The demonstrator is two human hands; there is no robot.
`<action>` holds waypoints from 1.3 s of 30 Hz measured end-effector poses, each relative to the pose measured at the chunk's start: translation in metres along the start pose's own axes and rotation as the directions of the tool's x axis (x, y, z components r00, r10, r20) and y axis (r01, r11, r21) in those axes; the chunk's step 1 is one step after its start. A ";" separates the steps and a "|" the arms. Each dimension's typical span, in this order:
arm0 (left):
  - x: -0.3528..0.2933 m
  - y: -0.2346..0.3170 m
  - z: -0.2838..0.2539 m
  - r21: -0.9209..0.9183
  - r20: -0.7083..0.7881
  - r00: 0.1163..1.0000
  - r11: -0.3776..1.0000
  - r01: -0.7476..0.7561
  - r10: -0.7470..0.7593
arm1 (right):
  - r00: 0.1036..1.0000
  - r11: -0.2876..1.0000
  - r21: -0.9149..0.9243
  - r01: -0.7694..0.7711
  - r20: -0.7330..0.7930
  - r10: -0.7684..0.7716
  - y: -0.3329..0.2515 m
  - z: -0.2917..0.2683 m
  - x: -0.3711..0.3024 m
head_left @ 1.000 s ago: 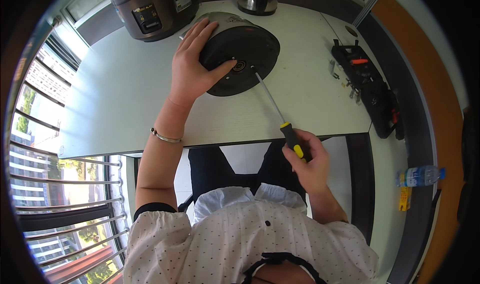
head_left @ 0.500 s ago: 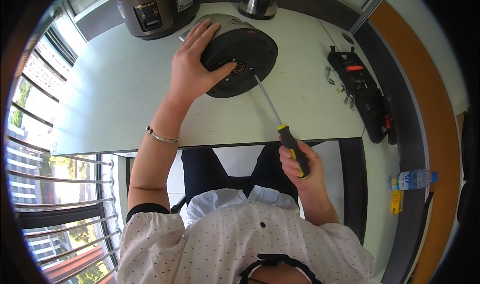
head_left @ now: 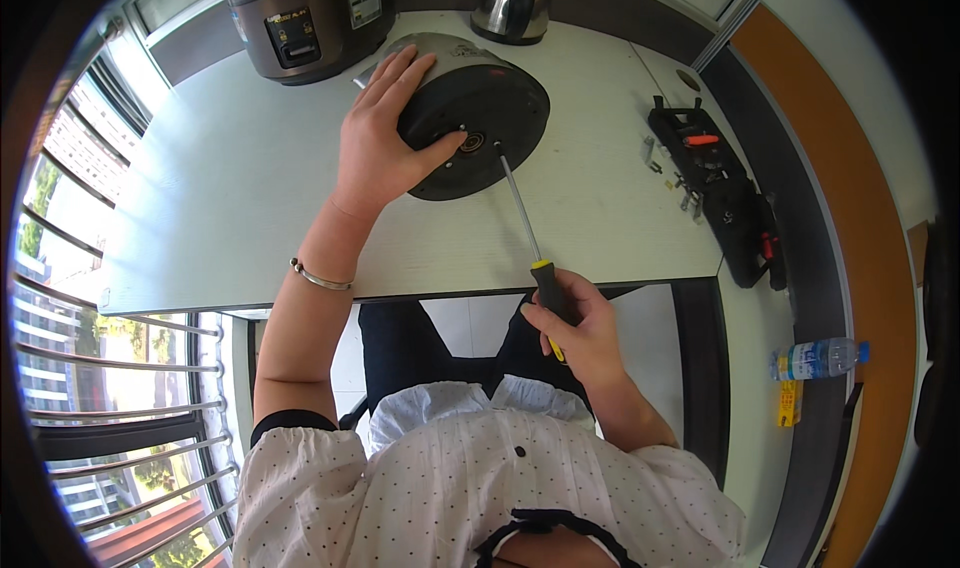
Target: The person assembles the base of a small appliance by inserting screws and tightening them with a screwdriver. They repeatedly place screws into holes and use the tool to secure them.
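A silver electric kettle lies tipped on the table, its round black base (head_left: 505, 108) facing me with a ringed socket in the middle. My left hand (head_left: 385, 133) grips its left side, fingers spread over the metal body and thumb pressed on the base beside the socket. In my right hand (head_left: 585, 328) is a screwdriver (head_left: 520, 213) with a black and yellow handle. Its long shaft slants up and to the left, and the tip meets the base just right of the socket. Small bright screw spots show near my left thumb.
A brown rice cooker (head_left: 310, 28) and another kettle (head_left: 511, 6) stand at the back. An unfolded black tool case (head_left: 725, 193) lies at right, with loose metal bits (head_left: 690, 198) beside it. Farther right are a water bottle (head_left: 815, 359) and a yellow box (head_left: 789, 404).
My right hand has shifted slightly left and turned round the screwdriver handle, with the thumb now on its left. The shaft stands steeper. My left hand keeps its hold on the kettle.
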State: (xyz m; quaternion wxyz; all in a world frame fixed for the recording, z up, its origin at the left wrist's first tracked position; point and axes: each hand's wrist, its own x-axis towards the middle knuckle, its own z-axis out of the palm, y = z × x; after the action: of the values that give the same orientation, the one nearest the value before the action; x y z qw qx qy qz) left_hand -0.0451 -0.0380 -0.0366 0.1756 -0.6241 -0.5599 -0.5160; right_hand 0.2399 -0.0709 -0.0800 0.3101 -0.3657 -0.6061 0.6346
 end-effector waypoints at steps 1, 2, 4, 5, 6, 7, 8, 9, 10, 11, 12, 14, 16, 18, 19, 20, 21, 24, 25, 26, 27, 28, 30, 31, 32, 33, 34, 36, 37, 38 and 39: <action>0.000 0.000 0.000 0.003 0.000 1.000 1.000 -0.002 0.002 | 0.998 1.000 0.006 0.014 -0.058 -0.014 0.003 0.003 0.001; 0.000 0.000 0.000 0.005 -0.004 1.000 1.000 -0.003 0.003 | 0.999 1.000 -0.003 0.007 -0.047 -0.007 0.006 0.002 0.003; 0.000 -0.002 -0.001 0.000 -0.009 1.000 1.000 0.007 -0.007 | 1.000 1.000 -0.020 -0.008 -0.025 0.008 0.010 -0.001 0.008; -0.001 -0.002 -0.001 -0.002 -0.011 1.000 1.000 0.011 -0.011 | 0.998 0.992 0.116 -0.057 0.019 0.055 0.009 -0.003 0.009; -0.001 -0.001 0.000 -0.001 -0.010 1.000 1.000 0.007 -0.007 | 0.993 0.963 0.247 -0.111 0.070 0.096 0.007 -0.005 0.009; -0.001 0.000 0.000 0.000 -0.009 1.000 1.000 0.004 -0.004 | 0.984 0.913 0.371 -0.168 0.126 0.129 0.005 -0.006 0.010; -0.001 0.000 0.000 0.003 -0.008 1.000 1.000 0.002 -0.002 | 0.973 0.848 0.484 -0.216 0.184 0.143 0.003 -0.008 0.011; -0.001 0.000 -0.001 0.008 -0.009 1.000 1.000 -0.001 0.001 | 0.959 0.765 0.586 -0.266 0.242 0.148 0.002 -0.010 0.011; -0.001 -0.001 -0.001 0.014 -0.011 1.000 1.000 -0.003 0.003 | 0.943 0.668 0.673 -0.317 0.300 0.145 0.001 -0.012 0.012; 0.000 0.000 0.000 0.017 -0.012 1.000 1.000 -0.008 0.008 | 0.922 0.599 0.720 -0.351 0.378 0.086 0.004 -0.017 0.015; 0.000 0.000 0.000 0.019 -0.011 1.000 1.000 -0.009 0.009 | 0.894 0.455 0.783 -0.423 0.444 0.066 0.010 -0.020 0.017; 0.000 -0.001 0.000 0.024 -0.012 1.000 1.000 -0.012 0.012 | 0.831 0.139 0.823 -0.550 0.557 -0.010 0.021 -0.023 0.021; 0.000 -0.001 0.000 0.018 -0.011 1.000 1.000 -0.009 0.009 | 0.804 -0.030 0.805 -0.593 0.589 -0.076 0.028 -0.021 0.022; 0.000 -0.002 0.000 0.020 -0.007 1.000 1.000 -0.008 0.008 | 0.790 -0.090 0.786 -0.611 0.599 -0.130 0.030 -0.017 0.022; 0.000 -0.002 0.000 0.023 -0.005 1.000 1.000 -0.009 0.010 | 0.819 0.059 0.818 -0.572 0.574 -0.022 0.028 -0.016 0.020; 0.000 -0.002 0.000 0.027 -0.001 1.000 1.000 -0.010 0.011 | 0.845 0.209 0.820 -0.532 0.528 0.079 0.019 -0.012 0.017; 0.000 -0.003 0.000 0.026 -0.002 1.000 1.000 -0.011 0.011 | 0.870 0.358 0.793 -0.493 0.463 0.170 0.013 -0.009 0.015; 0.000 -0.003 -0.001 0.017 -0.003 1.000 1.000 -0.013 0.013 | 0.930 0.721 0.599 -0.348 0.320 0.183 0.004 -0.002 0.020; 0.000 -0.002 -0.001 0.013 -0.003 1.000 1.000 -0.013 0.013 | 0.948 0.761 0.568 -0.312 0.237 0.212 -0.001 0.002 0.018; -0.001 -0.002 -0.001 0.009 -0.003 1.000 1.000 -0.009 0.009 | 0.952 0.790 0.534 -0.301 0.217 0.216 -0.005 0.003 0.017; -0.001 -0.002 -0.001 0.009 -0.005 1.000 1.000 -0.006 0.006 | 0.955 0.816 0.499 -0.291 0.197 0.220 -0.007 0.004 0.017; 0.000 -0.002 -0.001 0.011 -0.008 1.000 1.000 -0.004 0.004 | 0.959 0.841 0.463 -0.281 0.178 0.223 -0.008 0.005 0.017; 0.000 -0.002 -0.001 0.011 -0.008 1.000 1.000 -0.003 0.003 | 0.974 0.961 0.215 -0.175 0.182 0.136 -0.003 0.004 0.016; 0.000 -0.002 -0.001 0.012 -0.007 1.000 1.000 -0.004 0.004 | 0.977 0.990 0.085 -0.112 0.193 0.094 -0.002 0.003 0.016; 0.000 -0.002 -0.001 0.014 -0.007 1.000 1.000 -0.005 0.005 | 0.972 0.973 0.168 -0.157 0.200 0.122 -0.002 0.003 0.017; 0.000 -0.003 -0.001 0.011 -0.006 1.000 1.000 -0.007 0.007 | 0.966 0.947 0.250 -0.200 0.209 0.149 -0.003 0.003 0.018; 0.000 -0.003 -0.001 0.008 -0.005 1.000 1.000 -0.009 0.009 | 0.959 0.913 0.328 -0.243 0.221 0.175 -0.004 0.003 0.020; -0.001 -0.003 -0.001 0.003 -0.004 1.000 1.000 -0.003 0.003 | 0.919 0.766 0.536 -0.355 0.350 0.180 -0.004 -0.005 0.023; -0.002 -0.003 -0.001 0.002 -0.003 1.000 1.000 0.003 -0.003 | 0.895 0.669 0.618 -0.412 0.413 0.169 -0.003 -0.008 0.025; -0.001 -0.003 -0.001 -0.002 -0.002 1.000 1.000 0.007 -0.007 | 0.863 0.540 0.695 -0.475 0.486 0.135 0.001 -0.010 0.026; -0.001 -0.003 -0.001 -0.001 -0.002 1.000 1.000 0.005 -0.005 | 0.830 0.398 0.745 -0.536 0.551 0.087 0.008 -0.012 0.028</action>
State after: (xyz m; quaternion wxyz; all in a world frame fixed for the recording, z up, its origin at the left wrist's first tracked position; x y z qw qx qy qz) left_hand -0.0476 -0.0381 -0.0381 0.1744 -0.6221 -0.5611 -0.5174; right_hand 0.2349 -0.0416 -0.0907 0.1832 -0.1142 -0.1602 0.9632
